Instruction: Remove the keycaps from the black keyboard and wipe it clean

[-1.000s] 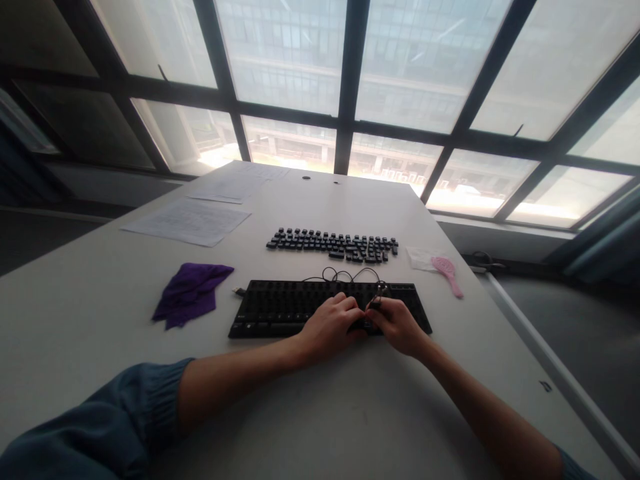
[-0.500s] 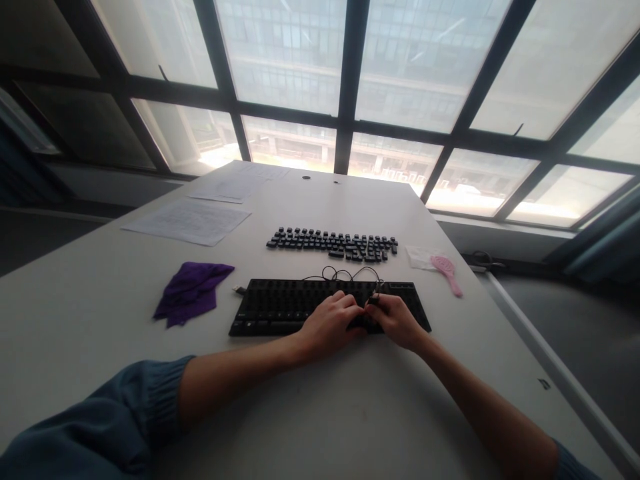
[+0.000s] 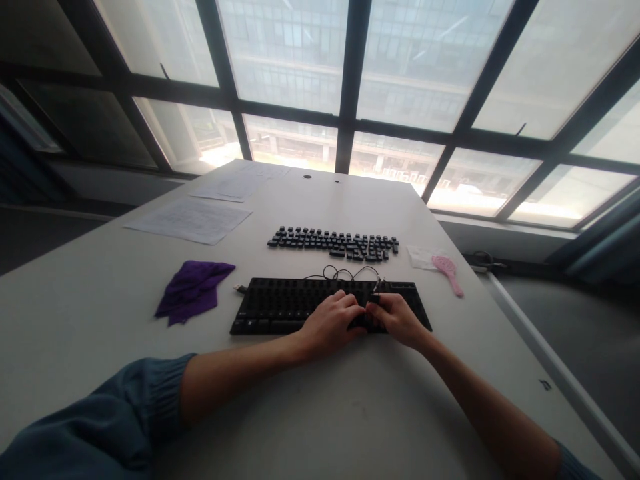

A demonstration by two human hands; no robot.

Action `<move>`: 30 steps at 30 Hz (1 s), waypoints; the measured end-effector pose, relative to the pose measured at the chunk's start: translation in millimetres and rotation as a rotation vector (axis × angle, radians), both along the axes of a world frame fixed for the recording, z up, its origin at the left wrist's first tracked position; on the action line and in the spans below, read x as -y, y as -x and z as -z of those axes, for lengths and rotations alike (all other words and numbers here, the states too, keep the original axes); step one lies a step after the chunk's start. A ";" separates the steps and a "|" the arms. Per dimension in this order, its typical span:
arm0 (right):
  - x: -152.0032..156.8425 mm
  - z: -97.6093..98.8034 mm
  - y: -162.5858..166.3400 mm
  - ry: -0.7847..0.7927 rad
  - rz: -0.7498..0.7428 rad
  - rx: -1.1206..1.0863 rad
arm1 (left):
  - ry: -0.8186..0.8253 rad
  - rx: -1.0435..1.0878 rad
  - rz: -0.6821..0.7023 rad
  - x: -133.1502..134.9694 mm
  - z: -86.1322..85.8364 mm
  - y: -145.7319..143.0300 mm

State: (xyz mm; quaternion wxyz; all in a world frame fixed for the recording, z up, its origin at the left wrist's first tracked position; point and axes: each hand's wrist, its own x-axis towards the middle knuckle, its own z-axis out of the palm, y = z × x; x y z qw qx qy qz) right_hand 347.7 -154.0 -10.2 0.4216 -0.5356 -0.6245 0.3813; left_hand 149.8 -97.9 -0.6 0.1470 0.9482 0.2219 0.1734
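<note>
A black keyboard lies on the white table in front of me, with many key positions bare of their caps. My left hand rests on its middle right part, fingers bent over the keys and the thumb apart from them. Close beside it, my right hand pinches a small dark tool with thin wire prongs pointing up, which looks like a keycap puller. The fingers hide the keys below them. Behind the keyboard, removed black keycaps stand in rows.
The keyboard's thin cable loops behind it, and a USB plug sticks out at its left. A purple cloth lies left. A pink hairbrush rests by a clear bag at right. Papers lie far left.
Both hands stay at almost the same spot on the keyboard. The whole view has shifted very slightly; nothing else has visibly moved.
</note>
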 end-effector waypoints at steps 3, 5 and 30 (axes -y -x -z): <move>4.7 0.2 2.8 -0.102 -0.031 0.088 | 0.000 0.012 -0.010 -0.7 1.7 0.0; 8.8 2.6 4.8 -0.212 -0.038 0.173 | 0.000 0.016 -0.014 -1.0 2.7 0.1; 8.2 10.9 8.6 -0.371 0.068 0.106 | 0.111 0.048 -0.054 0.0 0.4 -8.1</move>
